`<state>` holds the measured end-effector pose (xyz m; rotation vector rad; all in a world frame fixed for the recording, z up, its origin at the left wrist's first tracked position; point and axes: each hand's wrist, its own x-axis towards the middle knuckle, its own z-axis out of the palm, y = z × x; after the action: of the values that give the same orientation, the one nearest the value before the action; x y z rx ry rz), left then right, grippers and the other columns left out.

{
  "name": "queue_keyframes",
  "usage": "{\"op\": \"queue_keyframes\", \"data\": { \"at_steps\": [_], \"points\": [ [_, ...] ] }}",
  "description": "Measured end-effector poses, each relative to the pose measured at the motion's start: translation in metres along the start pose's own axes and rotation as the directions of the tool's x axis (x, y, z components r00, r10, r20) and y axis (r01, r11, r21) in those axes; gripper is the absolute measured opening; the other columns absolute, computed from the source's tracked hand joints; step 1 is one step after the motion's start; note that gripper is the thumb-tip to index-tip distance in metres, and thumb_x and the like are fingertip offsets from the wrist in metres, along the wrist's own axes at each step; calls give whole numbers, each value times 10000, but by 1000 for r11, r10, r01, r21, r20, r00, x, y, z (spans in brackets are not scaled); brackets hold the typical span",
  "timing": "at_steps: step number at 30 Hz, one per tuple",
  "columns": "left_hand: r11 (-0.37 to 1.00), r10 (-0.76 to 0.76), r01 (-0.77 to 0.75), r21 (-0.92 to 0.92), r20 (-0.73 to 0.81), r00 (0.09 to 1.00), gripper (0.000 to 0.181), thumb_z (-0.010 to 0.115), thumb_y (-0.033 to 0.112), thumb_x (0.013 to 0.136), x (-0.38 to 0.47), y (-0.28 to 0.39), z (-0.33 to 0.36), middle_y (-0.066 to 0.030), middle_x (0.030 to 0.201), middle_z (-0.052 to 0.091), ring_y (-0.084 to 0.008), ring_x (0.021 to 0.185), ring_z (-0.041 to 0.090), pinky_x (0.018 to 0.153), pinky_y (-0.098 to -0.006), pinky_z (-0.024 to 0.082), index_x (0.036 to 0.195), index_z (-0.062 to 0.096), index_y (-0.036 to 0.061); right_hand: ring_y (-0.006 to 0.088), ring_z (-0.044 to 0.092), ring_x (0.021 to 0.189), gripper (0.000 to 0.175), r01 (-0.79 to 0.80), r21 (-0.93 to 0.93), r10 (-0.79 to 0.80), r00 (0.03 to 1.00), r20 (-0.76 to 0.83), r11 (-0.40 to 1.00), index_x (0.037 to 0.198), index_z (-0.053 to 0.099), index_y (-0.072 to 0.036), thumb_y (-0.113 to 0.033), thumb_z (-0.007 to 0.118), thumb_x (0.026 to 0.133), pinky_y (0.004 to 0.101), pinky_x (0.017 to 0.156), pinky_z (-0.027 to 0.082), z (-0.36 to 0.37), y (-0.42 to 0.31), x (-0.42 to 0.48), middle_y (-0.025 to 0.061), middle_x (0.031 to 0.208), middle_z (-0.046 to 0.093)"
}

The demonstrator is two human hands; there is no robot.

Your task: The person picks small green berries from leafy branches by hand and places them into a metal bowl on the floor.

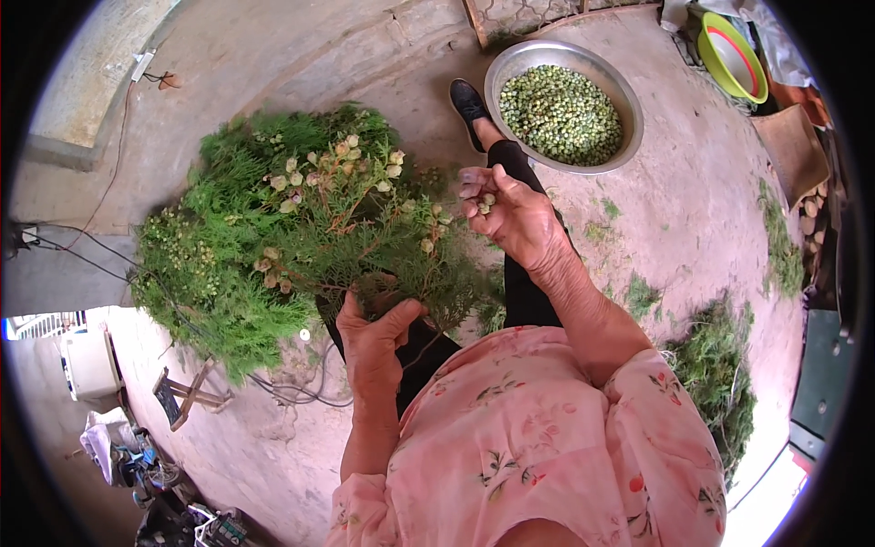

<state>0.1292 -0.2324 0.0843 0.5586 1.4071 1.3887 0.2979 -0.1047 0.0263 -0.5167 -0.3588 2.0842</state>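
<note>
My left hand (376, 335) grips a leafy conifer branch (396, 239) that bears pale green, knobbly cones (348, 150) near its tips. Behind and to the left of it spreads a large heap of cut green branches (225, 260), some with small cones. My right hand (513, 212) is turned palm up with its fingers curled around a few loose cones (486, 203). Beyond that hand, a wide metal basin (632, 130) stands on the floor, holding a thick layer of picked green cones (560, 113).
A smaller pile of stripped branches (718, 383) lies to the right. Black cables (294, 393) run along the floor by a small folding stool (188, 395) at the left. Far right are a yellow-green plastic basin (728, 58) and stacked logs (810, 215).
</note>
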Motion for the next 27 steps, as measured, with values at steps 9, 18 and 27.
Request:
{"op": "queue_keyframes", "data": {
  "at_steps": [9,18,27],
  "points": [
    [998,-40,37,45,67,997,317,701,-41,650,-1,-3,-2,-44,650,612,-44,445,439,373,-166,286,923,562,41,34,445,677,611,-141,-391,141,990,-30,909,1044,567,-32,-575,538,766,219,579,394,16,13,-15,8,846,527],
    [997,-36,32,67,64,997,295,707,-27,653,-1,-4,-2,-56,654,620,-43,430,424,370,-170,281,902,565,40,51,467,586,400,-221,-375,177,973,-147,900,990,576,-109,-441,622,773,217,493,376,20,16,-17,-52,792,547],
    [993,-86,80,85,66,994,318,687,-49,644,-2,0,-1,-73,641,596,-76,441,476,363,-163,265,910,542,46,36,354,502,392,-198,-395,197,979,-44,897,999,593,-95,-431,592,796,202,463,371,15,13,-18,-72,655,426]
  ]
}}
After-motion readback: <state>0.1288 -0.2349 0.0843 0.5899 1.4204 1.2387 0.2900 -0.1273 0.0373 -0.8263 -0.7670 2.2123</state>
